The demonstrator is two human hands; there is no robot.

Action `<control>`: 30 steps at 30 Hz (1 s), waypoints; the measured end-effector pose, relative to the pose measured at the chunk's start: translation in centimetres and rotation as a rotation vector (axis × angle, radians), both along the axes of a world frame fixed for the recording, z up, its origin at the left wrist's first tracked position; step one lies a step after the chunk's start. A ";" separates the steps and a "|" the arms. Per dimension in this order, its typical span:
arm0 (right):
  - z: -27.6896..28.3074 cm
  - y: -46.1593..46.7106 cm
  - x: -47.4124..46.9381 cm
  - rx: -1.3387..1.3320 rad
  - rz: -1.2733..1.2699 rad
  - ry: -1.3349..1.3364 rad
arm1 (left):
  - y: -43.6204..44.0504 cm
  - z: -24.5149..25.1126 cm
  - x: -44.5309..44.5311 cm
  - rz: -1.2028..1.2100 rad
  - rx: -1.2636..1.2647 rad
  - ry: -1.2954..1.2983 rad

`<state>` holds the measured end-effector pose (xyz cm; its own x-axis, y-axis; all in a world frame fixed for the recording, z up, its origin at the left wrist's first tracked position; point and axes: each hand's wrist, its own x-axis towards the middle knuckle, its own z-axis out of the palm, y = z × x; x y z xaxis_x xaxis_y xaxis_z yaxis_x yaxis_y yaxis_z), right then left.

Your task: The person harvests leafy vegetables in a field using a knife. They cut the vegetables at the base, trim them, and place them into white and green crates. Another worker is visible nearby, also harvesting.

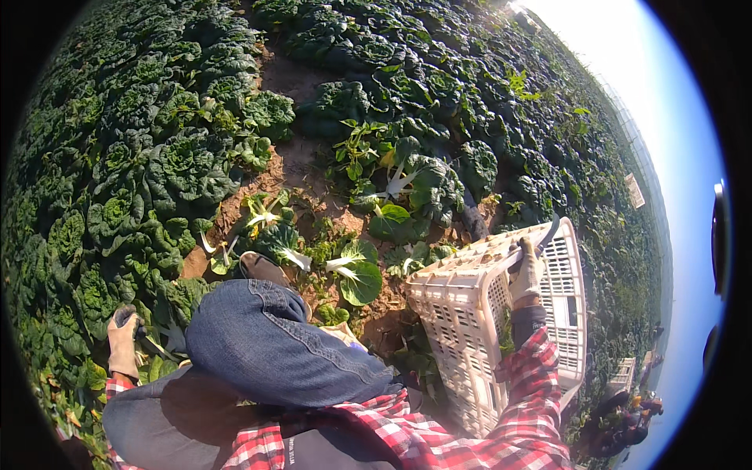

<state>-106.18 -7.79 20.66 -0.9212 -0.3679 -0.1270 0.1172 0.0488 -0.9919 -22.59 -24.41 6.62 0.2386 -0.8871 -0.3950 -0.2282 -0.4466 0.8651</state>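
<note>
My right hand (527,275), in a light work glove with dark fingertips, holds a knife (549,233) with a dark curved blade. The same hand is at the rim of a white slatted plastic crate (455,305), which stands tilted at my right side; whether its fingers also grip the rim cannot be told. My left hand (123,338), gloved too, hangs low at the far left, beside leafy green plants, with its fingers curled and no object plainly in it. Cut leaves with white stalks (352,267) lie on the soil before my shoe (264,269).
Dense rows of dark leafy greens (182,164) cover the ground ahead and left. A strip of brown soil (294,158) runs between them. Farther right stand another white crate (624,373) and people (625,423) among the plants.
</note>
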 end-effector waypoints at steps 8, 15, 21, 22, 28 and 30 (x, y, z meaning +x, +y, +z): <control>-7.9 -3.2 -3.7 0.320 0.047 -0.037 | 3.0 6.8 -1.7 0.129 0.002 0.007; -3.2 -6.6 -6.9 0.400 0.303 0.288 | 8.0 4.1 7.6 0.557 -0.093 0.130; -3.2 -17.2 5.7 0.183 0.869 0.335 | 6.1 5.4 12.5 0.728 -0.106 -0.056; -2.2 -18.2 12.8 0.204 0.930 0.379 | 6.0 5.6 13.2 0.715 -0.116 -0.109; -1.5 -24.6 35.0 0.399 1.404 0.586 | 3.6 8.7 11.8 0.543 -0.091 -0.467; -2.7 -25.8 41.3 0.417 1.533 0.476 | 2.2 10.3 10.9 0.373 -0.012 -0.560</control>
